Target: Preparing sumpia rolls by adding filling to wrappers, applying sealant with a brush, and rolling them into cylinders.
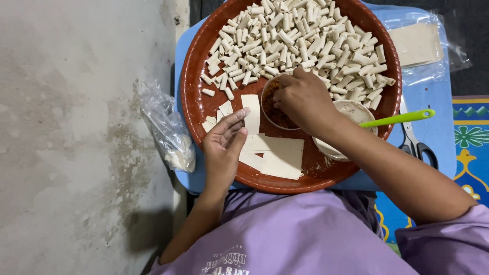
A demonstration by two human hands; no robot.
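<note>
The left hand point(224, 145) lies flat on the near-left part of a round reddish-brown tray point(196, 66), fingers straight and held together, their tips pressing down a narrow pastry strip point(251, 113) that stands upright in the view. It grips nothing. Just below it, larger cut pastry sheets point(277, 158) overlap on the tray's near edge, and a few small offcuts lie to the strip's left.

The right hand point(304, 99) reaches into a small bowl of brown filling point(272, 108) near the tray's middle, fingers bunched down into the filling; whether they pinch any cannot be told.

A second pale bowl point(351, 109) sits right behind that wrist, with a green-handled utensil point(400, 118) pointing right. Small rolled pastry tubes point(305, 35) heap the far half of the tray. The tray rests on a blue surface point(433, 97), beside scissors point(415, 145), a bag of wrappers point(417, 43) and a crumpled plastic bag point(165, 127).
</note>
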